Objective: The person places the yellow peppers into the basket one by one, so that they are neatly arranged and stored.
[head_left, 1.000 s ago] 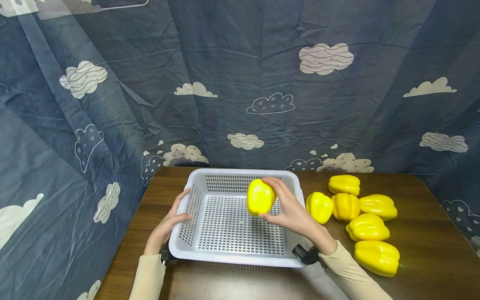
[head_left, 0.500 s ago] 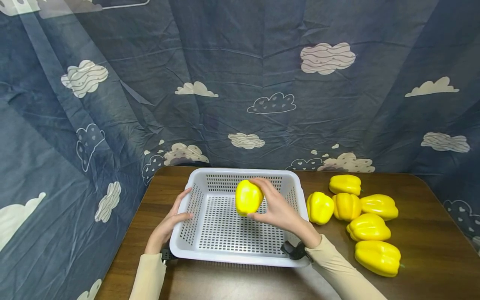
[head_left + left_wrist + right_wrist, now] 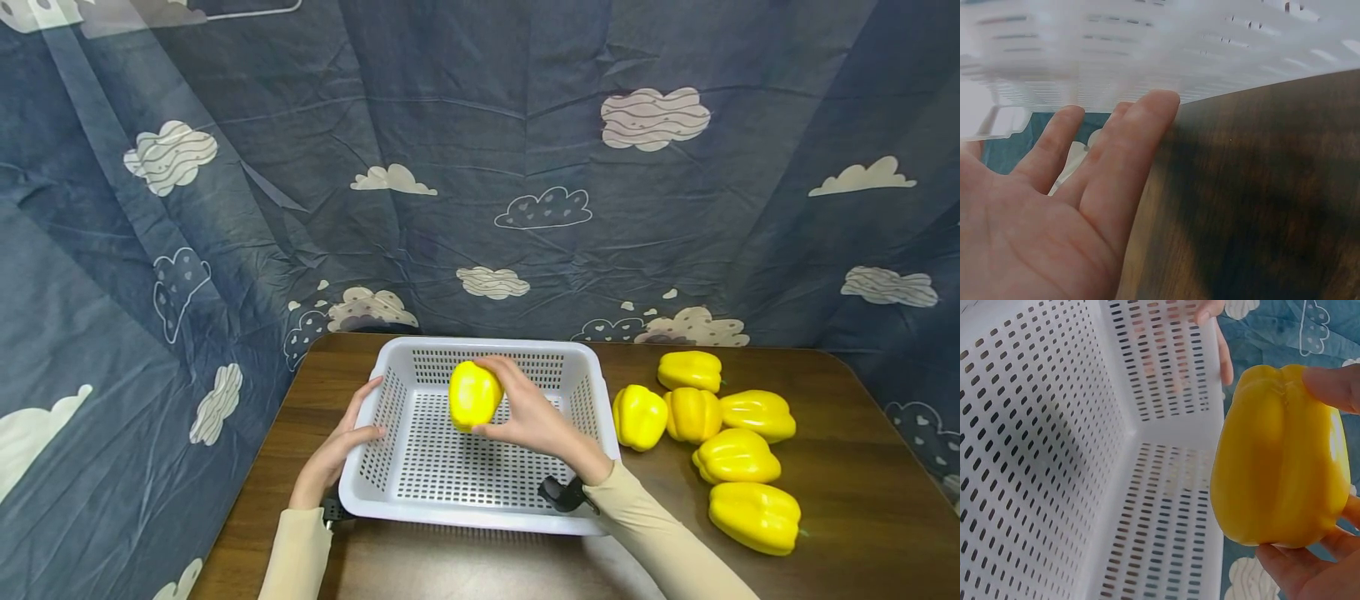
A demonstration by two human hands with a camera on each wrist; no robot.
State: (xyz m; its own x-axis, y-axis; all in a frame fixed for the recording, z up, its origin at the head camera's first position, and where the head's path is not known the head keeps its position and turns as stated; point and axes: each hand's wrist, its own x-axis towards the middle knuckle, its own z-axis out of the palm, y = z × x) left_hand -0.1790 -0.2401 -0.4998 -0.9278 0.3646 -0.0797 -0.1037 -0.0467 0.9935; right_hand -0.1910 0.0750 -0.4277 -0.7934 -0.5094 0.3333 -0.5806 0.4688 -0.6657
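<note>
Plainly, wooden table (image 3: pixel 862 467), cloud-print curtain (image 3: pixel 420 250) behind. Basket (image 3: pixel 480 518) by far edge; wood runs past its other sides; six peppers (image 3: pixel 692 414) grouped right. Left hand (image 3: pixel 337 446) grips basket's left rim, thumb over it. Right hand (image 3: pixel 528 417) pinches pepper (image 3: pixel 475 396) above basket, fingers far, thumb near; height over basket floor hard to judge.

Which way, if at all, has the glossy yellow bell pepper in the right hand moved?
Yes: the pepper has moved left over the white perforated plastic basket, nearer its left end.
</note>
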